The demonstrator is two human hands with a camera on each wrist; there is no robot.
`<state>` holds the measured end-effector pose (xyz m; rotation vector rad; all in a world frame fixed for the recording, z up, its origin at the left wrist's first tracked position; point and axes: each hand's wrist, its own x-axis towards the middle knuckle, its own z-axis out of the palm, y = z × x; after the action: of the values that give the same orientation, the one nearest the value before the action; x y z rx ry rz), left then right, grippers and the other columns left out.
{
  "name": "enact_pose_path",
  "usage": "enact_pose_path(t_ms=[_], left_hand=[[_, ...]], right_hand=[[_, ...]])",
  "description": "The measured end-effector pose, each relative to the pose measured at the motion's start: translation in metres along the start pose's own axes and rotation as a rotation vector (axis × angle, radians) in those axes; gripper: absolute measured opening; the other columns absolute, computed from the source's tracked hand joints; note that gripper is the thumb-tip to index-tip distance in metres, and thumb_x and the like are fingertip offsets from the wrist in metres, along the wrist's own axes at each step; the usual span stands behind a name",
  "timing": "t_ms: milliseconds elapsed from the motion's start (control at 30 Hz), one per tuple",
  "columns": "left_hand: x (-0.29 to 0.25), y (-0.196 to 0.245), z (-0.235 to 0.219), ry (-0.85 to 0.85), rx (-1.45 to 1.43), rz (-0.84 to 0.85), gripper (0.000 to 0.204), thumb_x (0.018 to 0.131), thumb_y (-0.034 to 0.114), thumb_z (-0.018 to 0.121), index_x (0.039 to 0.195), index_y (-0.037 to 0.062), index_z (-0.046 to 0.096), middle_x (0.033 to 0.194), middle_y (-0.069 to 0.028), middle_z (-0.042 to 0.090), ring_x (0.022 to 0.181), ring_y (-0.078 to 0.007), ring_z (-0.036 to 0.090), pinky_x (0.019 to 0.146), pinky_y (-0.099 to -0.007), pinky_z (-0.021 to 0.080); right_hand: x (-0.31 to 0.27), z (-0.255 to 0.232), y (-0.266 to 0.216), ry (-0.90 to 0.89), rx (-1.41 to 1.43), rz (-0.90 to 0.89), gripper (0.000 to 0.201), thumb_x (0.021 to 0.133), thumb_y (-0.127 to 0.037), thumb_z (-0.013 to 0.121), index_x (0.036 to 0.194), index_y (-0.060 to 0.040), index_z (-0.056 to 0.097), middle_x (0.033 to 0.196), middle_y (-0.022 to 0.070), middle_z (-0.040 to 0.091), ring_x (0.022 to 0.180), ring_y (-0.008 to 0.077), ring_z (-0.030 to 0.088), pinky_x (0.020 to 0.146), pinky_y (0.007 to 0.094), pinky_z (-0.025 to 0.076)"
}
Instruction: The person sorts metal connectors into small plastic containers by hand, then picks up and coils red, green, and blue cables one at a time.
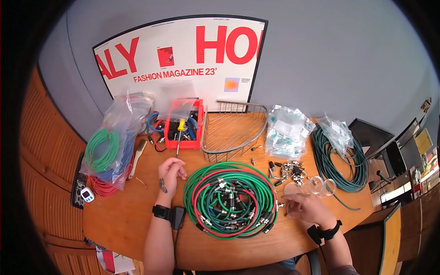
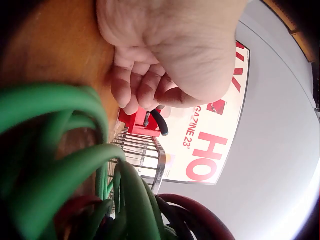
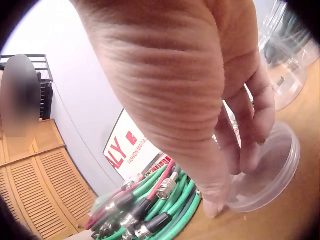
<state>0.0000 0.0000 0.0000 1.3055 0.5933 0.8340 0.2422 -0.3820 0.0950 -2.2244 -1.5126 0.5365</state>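
My left hand (image 1: 170, 175) lies on the table just left of a large coil of cables, its fingers loosely bent and holding nothing. Green cable (image 2: 75, 107) loops close beside that hand in the left wrist view. The coil (image 1: 195, 181) is mostly green with a red loop, and many black-and-silver BNC connectors (image 1: 231, 201) lie in its middle. On the coil's right side is my right hand (image 1: 309, 208), fingers loosely bent. Its fingertips are right at a clear round plastic lid (image 3: 272, 177), overlapping it in the right wrist view.
Loose connectors (image 1: 293, 172) and clear round containers (image 1: 316, 184) lie beyond my right hand. Behind stand a red bin (image 1: 187, 145) with a yellow-handled screwdriver (image 1: 181, 126), a wire basket (image 1: 233, 150) and plastic bags (image 1: 286, 133). Dark green cable (image 1: 353, 174) is coiled at right; bagged cables (image 1: 103, 149) lie left.
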Motion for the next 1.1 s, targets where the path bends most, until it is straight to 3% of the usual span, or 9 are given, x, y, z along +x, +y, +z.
enact_pose_path(t_ms=[167,433,567,633,733,967,1100], left_hand=[[-0.001,0.002,0.001,-0.002,0.005,0.000,0.014,0.094,0.008,0.052,0.090,-0.0006,0.063,0.065,-0.0060,0.058,0.057,-0.0137,0.058,0.050,-0.0243,0.047],[0.001,0.000,0.001,0.009,0.007,-0.006,0.014,0.094,0.007,0.053,0.089,-0.0002,0.064,0.064,-0.0051,0.060,0.054,-0.0124,0.060,0.048,-0.0224,0.048],[0.002,-0.001,0.002,0.011,0.029,-0.011,0.014,0.095,0.008,0.054,0.090,0.0000,0.064,0.063,-0.0049,0.060,0.053,-0.0120,0.060,0.048,-0.0222,0.048],[0.001,-0.001,0.001,0.014,0.031,-0.021,0.014,0.095,0.008,0.054,0.090,0.0000,0.064,0.063,-0.0048,0.060,0.053,-0.0120,0.060,0.048,-0.0222,0.048],[0.001,0.000,0.004,0.010,0.042,-0.014,0.014,0.095,0.008,0.054,0.091,0.0000,0.064,0.063,-0.0048,0.060,0.053,-0.0120,0.060,0.048,-0.0223,0.048],[0.002,-0.003,0.001,0.025,0.052,-0.034,0.015,0.096,0.008,0.053,0.091,0.0000,0.064,0.063,-0.0053,0.060,0.054,-0.0126,0.060,0.048,-0.0228,0.047],[0.003,-0.003,0.001,0.023,0.051,-0.030,0.014,0.095,0.007,0.053,0.092,0.0000,0.064,0.064,-0.0052,0.060,0.054,-0.0124,0.061,0.048,-0.0225,0.048]], right_hand=[[0.012,-0.002,-0.004,0.044,-0.046,-0.021,0.053,0.070,-0.012,0.081,0.120,-0.0114,0.064,0.089,0.0054,0.068,0.076,0.0235,0.068,0.067,0.0340,0.052],[0.025,0.006,-0.014,0.050,-0.202,-0.169,0.019,0.073,-0.012,0.074,0.091,-0.0076,0.072,0.088,0.0071,0.067,0.083,0.0249,0.067,0.071,0.0371,0.054],[0.029,0.006,-0.004,0.075,-0.266,-0.230,0.018,0.072,-0.010,0.073,0.089,-0.0062,0.071,0.085,0.0086,0.068,0.081,0.0254,0.067,0.071,0.0361,0.054],[0.029,-0.001,-0.007,0.110,-0.065,-0.117,0.020,0.071,-0.010,0.073,0.090,-0.0056,0.071,0.083,0.0095,0.068,0.078,0.0251,0.067,0.070,0.0353,0.054],[0.032,-0.006,-0.008,0.237,0.047,-0.126,0.019,0.073,-0.008,0.074,0.091,-0.0055,0.071,0.085,0.0103,0.068,0.075,0.0250,0.067,0.069,0.0347,0.054],[0.031,-0.008,0.000,0.229,-0.050,-0.022,0.020,0.077,-0.006,0.072,0.097,-0.0036,0.069,0.088,0.0111,0.068,0.074,0.0249,0.068,0.068,0.0336,0.055],[0.034,0.001,0.000,0.277,-0.036,-0.048,0.013,0.080,-0.006,0.069,0.093,-0.0040,0.067,0.086,0.0124,0.066,0.076,0.0311,0.065,0.070,0.0391,0.053]])
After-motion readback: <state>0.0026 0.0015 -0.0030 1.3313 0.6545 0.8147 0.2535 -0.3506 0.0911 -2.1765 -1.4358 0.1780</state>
